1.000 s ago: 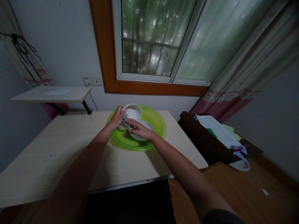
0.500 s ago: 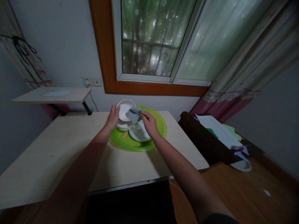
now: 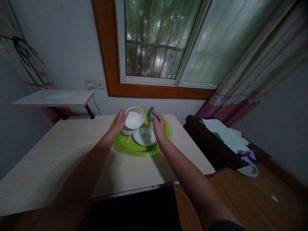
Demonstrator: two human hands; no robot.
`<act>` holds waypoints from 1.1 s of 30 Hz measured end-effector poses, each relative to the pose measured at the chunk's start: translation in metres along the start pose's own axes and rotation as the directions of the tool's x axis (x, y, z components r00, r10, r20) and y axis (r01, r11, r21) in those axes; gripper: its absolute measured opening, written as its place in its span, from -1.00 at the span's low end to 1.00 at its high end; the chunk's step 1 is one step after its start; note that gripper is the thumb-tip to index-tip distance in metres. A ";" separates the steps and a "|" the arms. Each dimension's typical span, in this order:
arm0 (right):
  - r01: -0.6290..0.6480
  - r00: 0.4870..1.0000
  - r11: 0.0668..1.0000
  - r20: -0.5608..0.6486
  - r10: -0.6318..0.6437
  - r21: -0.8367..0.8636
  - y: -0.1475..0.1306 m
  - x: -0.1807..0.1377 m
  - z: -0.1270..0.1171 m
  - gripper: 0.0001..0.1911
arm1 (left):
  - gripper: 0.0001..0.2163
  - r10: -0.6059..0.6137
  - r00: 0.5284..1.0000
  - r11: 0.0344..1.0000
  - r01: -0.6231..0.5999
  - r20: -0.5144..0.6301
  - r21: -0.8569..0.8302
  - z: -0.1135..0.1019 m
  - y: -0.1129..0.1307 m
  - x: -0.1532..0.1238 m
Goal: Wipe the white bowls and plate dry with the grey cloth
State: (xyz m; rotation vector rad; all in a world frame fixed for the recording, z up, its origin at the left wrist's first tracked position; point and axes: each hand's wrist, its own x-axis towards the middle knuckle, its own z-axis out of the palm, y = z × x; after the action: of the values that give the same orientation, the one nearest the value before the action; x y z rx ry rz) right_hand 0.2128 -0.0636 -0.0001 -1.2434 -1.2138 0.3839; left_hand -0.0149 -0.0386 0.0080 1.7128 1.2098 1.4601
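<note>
My left hand [image 3: 119, 121] grips the rim of a white bowl [image 3: 134, 117], tilted with its inside toward me, above another white dish [image 3: 128, 130] in a round green basket [image 3: 163, 128]. My right hand [image 3: 159, 124] pinches a small grey cloth [image 3: 150, 114], held up just right of the bowl and apart from it. A white plate [image 3: 144, 136] lies in the basket under my right hand. Wooden chopsticks [image 3: 128, 139] lie at the basket's left.
The basket stands at the far side of a light wooden table [image 3: 60, 154] below a window. A small shelf [image 3: 51, 97] juts out at the left. A dark piece of furniture with papers [image 3: 223, 134] stands to the right on a wooden floor.
My right hand has drawn the cloth out of the bowl and moved it to the right. My left hand has tipped the bowl a little lower.
</note>
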 end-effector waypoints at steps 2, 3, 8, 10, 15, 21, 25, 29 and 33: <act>0.008 1.000 1.000 -0.002 -0.008 0.010 -0.004 0.000 -0.002 -0.59 | -0.56 -0.003 1.000 1.000 0.003 -0.007 -0.003 0.000 0.000 0.000; 0.009 1.000 1.000 0.001 -0.009 0.019 -0.006 -0.001 -0.002 -0.59 | -0.57 -0.003 1.000 1.000 0.003 -0.006 -0.003 -0.001 0.000 0.000; -0.040 0.998 0.995 0.045 0.036 0.088 -0.016 -0.005 -0.004 -0.55 | -0.54 -0.005 0.999 1.000 0.005 0.045 -0.010 -0.001 0.003 -0.002; -0.040 0.994 0.990 0.105 0.026 0.135 -0.019 -0.007 -0.004 -0.53 | -0.54 -0.007 0.997 1.000 0.007 0.082 0.001 -0.001 0.004 -0.003; 0.048 0.967 0.961 0.227 -0.114 0.273 -0.019 -0.010 -0.001 -0.42 | -0.55 0.024 0.988 1.000 -0.026 0.154 0.008 -0.001 0.006 -0.004; 0.056 0.929 0.952 0.333 -0.160 0.302 -0.018 -0.013 0.002 -0.40 | -0.55 0.049 0.973 0.999 -0.048 0.224 -0.010 0.000 0.007 -0.003; 0.032 0.916 0.974 0.384 -0.119 0.224 -0.017 -0.014 0.005 -0.42 | -0.55 0.044 0.977 0.999 -0.043 0.208 -0.008 0.001 0.006 -0.002; 0.011 0.918 0.997 0.394 -0.040 0.076 -0.009 -0.012 0.009 -0.53 | -0.52 0.035 0.982 0.999 -0.031 0.188 -0.020 -0.001 0.004 -0.002; -0.029 0.909 0.993 0.411 0.073 -0.111 0.003 -0.011 0.011 -0.72 | -0.51 0.021 0.990 0.999 -0.015 0.142 -0.041 -0.002 0.005 -0.003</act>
State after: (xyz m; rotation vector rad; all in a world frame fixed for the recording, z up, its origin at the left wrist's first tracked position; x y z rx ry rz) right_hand 0.2002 -0.0652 -0.0098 -1.3240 -1.5811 0.6565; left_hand -0.0158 -0.0439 0.0114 1.7727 1.0848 1.3380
